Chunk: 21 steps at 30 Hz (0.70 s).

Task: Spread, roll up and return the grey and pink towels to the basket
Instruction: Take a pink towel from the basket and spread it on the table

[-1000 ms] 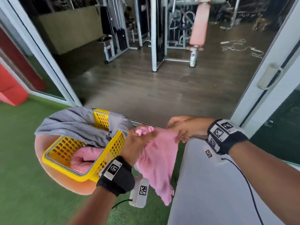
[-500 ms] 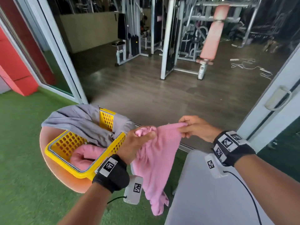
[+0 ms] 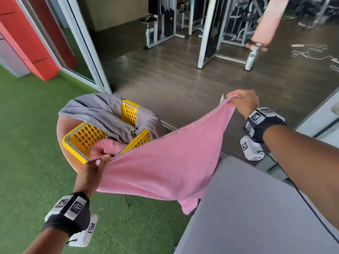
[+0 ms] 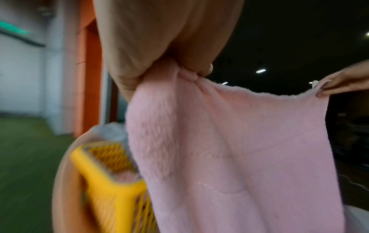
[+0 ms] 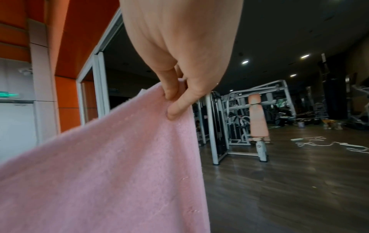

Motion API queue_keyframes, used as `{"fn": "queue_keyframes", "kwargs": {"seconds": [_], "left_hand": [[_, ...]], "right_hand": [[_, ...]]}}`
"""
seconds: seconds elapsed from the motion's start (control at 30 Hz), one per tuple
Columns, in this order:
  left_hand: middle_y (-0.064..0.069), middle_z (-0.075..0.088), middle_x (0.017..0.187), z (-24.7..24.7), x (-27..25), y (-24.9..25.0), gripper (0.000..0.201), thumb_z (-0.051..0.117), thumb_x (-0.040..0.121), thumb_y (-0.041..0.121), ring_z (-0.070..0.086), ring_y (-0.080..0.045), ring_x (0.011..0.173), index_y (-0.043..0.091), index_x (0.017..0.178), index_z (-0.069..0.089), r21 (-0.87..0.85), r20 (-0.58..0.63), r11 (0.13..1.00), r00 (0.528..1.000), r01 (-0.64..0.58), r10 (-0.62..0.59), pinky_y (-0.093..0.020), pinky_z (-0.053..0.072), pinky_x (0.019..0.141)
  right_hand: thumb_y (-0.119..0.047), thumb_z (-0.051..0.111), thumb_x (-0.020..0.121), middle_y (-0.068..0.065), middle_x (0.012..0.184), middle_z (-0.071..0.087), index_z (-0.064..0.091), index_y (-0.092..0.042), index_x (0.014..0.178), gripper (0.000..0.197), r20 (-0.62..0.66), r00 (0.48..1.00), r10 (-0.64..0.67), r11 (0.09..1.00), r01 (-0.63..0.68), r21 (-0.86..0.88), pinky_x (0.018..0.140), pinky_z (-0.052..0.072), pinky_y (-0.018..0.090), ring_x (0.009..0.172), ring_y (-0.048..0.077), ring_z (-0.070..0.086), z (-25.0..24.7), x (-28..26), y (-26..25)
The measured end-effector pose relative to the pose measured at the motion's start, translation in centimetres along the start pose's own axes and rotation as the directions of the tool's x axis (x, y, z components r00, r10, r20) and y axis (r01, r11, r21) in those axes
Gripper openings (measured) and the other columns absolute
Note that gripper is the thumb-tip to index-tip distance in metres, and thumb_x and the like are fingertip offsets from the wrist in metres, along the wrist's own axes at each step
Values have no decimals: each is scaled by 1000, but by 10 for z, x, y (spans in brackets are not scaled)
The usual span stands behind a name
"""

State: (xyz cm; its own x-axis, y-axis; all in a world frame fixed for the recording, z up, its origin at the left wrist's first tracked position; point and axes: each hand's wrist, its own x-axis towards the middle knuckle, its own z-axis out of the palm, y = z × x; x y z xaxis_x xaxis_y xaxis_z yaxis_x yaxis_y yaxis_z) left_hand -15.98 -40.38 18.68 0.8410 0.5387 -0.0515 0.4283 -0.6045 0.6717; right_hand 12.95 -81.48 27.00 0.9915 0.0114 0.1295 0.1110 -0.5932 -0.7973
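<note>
A pink towel point(image 3: 165, 162) hangs stretched in the air between my two hands. My left hand point(image 3: 95, 168) grips one bunched corner just in front of the yellow basket point(image 3: 80, 138). My right hand point(image 3: 238, 100) pinches the opposite corner, raised to the right over the dark floor. The left wrist view shows the pink towel point(image 4: 229, 149) bunched under my left hand point(image 4: 191, 74). In the right wrist view my right hand point(image 5: 175, 100) pinches the pink towel point(image 5: 119, 165) between thumb and fingers. A grey towel point(image 3: 99, 110) drapes over the basket's far rim. A second pink towel point(image 3: 108, 148) lies inside.
The basket stands on a round peach stool point(image 3: 61, 129) on green turf point(image 3: 27, 162). A grey table top point(image 3: 256, 208) lies at the lower right, under the towel's hanging end. Beyond a sliding door frame point(image 3: 82, 43) are dark floor and gym machines point(image 3: 211, 24).
My hands have pulled apart: the right went up and right, the left back toward me. The pink towel, bunched and hanging before, is now stretched wide between them.
</note>
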Motion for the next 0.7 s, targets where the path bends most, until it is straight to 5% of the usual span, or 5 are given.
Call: {"fn": "queue_keyframes", "kwargs": {"seconds": [0.1, 0.2, 0.4, 0.53, 0.7], "left_hand": [[-24, 57, 60, 12, -54, -36, 57, 48, 90, 57, 61, -42, 69, 9, 60, 56, 80, -26, 987, 990, 138, -136, -40, 38, 59], [-6, 58, 52, 58, -137, -61, 44, 64, 74, 65, 62, -31, 56, 23, 65, 54, 165, 116, 959, 961, 230, -251, -36, 46, 50], [5, 62, 68, 233, -337, -28, 26, 58, 84, 37, 61, -11, 61, 23, 106, 62, 211, 488, 952, 820, 223, -300, -29, 52, 65], [29, 65, 77, 331, -422, 51, 23, 55, 92, 18, 61, 14, 71, 32, 98, 72, 134, 553, 977, 806, 167, -214, -10, 49, 67], [6, 73, 105, 406, -497, 143, 27, 53, 91, 8, 60, 14, 77, 19, 104, 74, -43, 754, 999, 657, 17, 21, -6, 48, 71]], "right_hand": [[4, 65, 79, 10, 97, 74, 77, -16, 93, 27, 140, 982, -124, 990, 131, -44, 85, 56, 46, 88, 24, 68, 27, 11, 2], [8, 57, 80, 18, 100, 73, 74, -18, 91, 33, 288, 938, -194, 962, 240, -132, 79, 50, 37, 87, 27, 66, 34, 5, 30], [-1, 55, 84, 20, 101, 71, 78, -15, 84, 27, 594, 802, 59, 744, 361, -562, 93, 42, 34, 102, 39, 63, -31, -74, 204], [-6, 56, 86, 23, 108, 66, 77, -20, 96, 27, 475, 835, 278, 621, 221, -752, 90, 47, 41, 102, 41, 61, -122, -145, 341], [-4, 55, 89, 31, 107, 64, 68, 8, 106, 24, 193, 865, 463, 491, -69, -869, 85, 49, 45, 103, 46, 62, -218, -190, 427]]}}
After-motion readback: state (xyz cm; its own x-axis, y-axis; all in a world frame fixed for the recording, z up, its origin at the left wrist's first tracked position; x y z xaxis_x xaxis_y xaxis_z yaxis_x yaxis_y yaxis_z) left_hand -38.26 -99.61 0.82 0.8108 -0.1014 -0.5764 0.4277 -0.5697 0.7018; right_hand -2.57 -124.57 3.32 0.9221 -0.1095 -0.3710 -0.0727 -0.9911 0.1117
